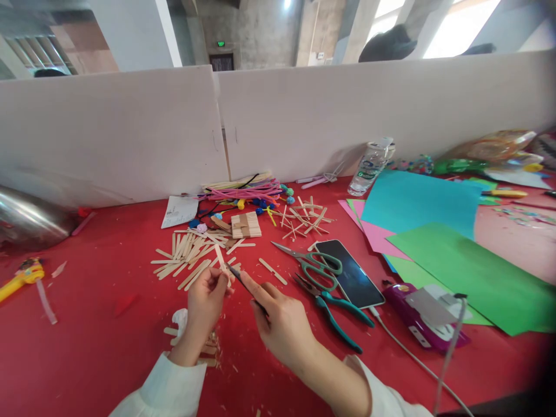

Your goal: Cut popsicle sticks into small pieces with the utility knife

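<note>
At left hand [204, 301], stick [221, 262] pointing away, tilted left

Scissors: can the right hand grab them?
Probably yes: the scissors lie just beside the right hand with bare table between, though that hand is busy holding a small tool.

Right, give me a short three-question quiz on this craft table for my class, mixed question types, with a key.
1. True or false: the right hand, gripping a thin dark tool, has the pliers on its right.
2. Which does the left hand pinch? A a wooden stick; B a pipe cleaner; C green paper.
3. Fill in: the scissors have ___ handles.
Key: 1 true; 2 A; 3 green.
</note>
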Available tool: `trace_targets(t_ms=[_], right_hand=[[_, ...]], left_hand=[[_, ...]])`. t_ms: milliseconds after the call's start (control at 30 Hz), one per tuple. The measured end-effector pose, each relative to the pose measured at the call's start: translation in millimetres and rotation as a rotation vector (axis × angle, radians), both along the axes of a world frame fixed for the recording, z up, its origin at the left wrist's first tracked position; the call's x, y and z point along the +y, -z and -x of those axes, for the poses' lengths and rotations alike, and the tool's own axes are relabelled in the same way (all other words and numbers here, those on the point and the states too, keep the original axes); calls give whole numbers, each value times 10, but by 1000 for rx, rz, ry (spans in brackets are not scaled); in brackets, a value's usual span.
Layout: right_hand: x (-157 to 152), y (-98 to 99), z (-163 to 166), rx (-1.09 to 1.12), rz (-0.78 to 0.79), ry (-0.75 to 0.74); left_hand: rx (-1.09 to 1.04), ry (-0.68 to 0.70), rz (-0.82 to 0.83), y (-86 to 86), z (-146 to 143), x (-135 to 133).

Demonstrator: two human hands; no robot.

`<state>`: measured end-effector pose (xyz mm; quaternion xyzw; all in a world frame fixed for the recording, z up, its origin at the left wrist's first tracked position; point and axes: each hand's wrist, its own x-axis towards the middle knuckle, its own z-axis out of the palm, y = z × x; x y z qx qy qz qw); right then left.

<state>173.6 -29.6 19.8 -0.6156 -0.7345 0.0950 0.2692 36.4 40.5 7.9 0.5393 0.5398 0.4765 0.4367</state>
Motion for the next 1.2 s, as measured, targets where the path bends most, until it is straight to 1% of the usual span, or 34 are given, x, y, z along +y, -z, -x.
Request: trace_targets(t_ms=[300,433,633,700,833,900,933,1000,1133,1200], right_hand=[[6,-13,-2,3,31,3],[12,-9,-4,13,53,5],[39,-9,-26,156,85,-8],[45,-11,-27,119,80,-5],[39,-15,-17,-57,30,-5],[34,-17,-19,-77,29,-10],[33,-18,-24,-53,42,-12],[41,-18,-44,65,78,-16],[93,-15,-100,447,111,-81],[131,-21,-126,633,185,-114]], left_hand=[[62,13,-29,-29,4,-5],[103,34,-29,-7,26,-1],[129,38,-58,28,44,6],[112,42,-41,2,34,6],[44,73,5,-63,9,8],[35,75,12,-73,5,8],[44,71,11,-71,6,8],[75,62,4,-59,8,7],[77,63,3,-46,7,8],[48,77,17,-48,6,12]])
